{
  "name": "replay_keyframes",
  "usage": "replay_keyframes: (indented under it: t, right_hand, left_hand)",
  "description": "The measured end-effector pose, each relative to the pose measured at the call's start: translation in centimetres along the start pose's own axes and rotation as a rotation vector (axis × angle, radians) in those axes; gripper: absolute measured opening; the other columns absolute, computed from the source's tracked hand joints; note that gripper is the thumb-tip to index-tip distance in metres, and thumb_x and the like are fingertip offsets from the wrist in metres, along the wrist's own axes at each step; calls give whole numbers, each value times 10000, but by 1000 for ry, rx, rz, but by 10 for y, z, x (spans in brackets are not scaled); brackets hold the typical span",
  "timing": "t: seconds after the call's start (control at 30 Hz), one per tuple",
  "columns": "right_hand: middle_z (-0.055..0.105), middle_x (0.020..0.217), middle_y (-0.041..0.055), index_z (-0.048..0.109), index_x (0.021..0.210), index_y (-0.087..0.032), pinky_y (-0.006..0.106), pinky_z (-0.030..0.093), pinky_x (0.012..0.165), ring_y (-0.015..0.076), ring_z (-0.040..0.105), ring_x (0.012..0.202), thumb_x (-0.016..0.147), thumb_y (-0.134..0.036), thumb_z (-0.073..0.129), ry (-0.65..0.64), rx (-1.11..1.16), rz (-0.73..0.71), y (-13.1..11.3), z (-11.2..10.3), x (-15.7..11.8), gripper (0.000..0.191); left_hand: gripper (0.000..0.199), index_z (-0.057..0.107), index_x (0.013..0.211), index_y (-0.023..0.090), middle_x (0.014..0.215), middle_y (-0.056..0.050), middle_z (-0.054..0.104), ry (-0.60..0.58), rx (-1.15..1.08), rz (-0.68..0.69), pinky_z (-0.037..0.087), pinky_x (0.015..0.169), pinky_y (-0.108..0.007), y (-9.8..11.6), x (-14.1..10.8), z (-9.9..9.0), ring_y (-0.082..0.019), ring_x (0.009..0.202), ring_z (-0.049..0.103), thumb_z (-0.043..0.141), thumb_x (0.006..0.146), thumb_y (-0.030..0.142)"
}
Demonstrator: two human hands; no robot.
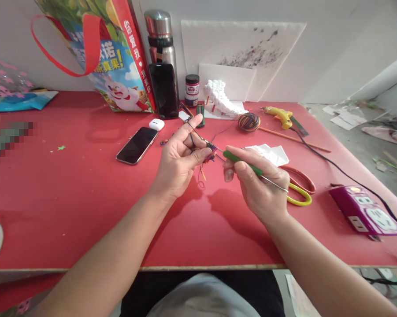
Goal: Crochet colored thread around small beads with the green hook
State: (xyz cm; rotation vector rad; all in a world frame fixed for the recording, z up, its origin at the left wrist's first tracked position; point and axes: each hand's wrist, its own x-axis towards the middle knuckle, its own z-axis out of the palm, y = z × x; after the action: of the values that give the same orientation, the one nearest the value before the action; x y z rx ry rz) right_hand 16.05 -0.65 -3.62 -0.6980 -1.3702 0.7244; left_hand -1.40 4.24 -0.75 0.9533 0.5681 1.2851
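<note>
My left hand (181, 158) pinches a small multicoloured crochet piece (212, 151) between thumb and fingers, its index finger raised with dark yarn running over it. In my right hand (261, 176) is a crochet hook with a green handle (241, 162), held like a pen. The hook's metal tip reaches the edge of the crochet piece; whether it sits inside a stitch is too small to tell. A short yarn end dangles below the piece. Behind the hands lies a ball of multicoloured yarn (249, 122), a strand trailing from it towards the left hand.
Scissors (299, 193) and a white tissue (269, 154) lie by my right hand. A yellow glue gun (279, 116) and purple power strip (366, 209) are further right. Phone (137, 145), earbud case (156, 124), upright phone (164, 90), steel flask (158, 26) and gift bag (119, 57) stand left and behind.
</note>
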Motion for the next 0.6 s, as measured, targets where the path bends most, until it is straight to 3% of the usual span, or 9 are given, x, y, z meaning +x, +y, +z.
replay_keyframes:
  t: [0.37,0.6]
  right_hand:
    - [788,967,31,836,1303,-375,367,630,702,161,718,732,1057,-278,731,-21,30,-9,4,-2,1,284]
    - [789,959,44,835,1305,-356,388,649,705,179,729,730,1057,-359,730,-17,-24,6,3,-1,0,270]
  left_hand:
    - [585,782,1250,230,778,65,680,-14,-58,-40,558,771,-213,0,-2,3,-91,750,669,967,711,98]
    - [601,753,1329,253,800,62,687,-30,-62,-78,555,774,-233,-2,-5,4,-101,757,669,937,772,121]
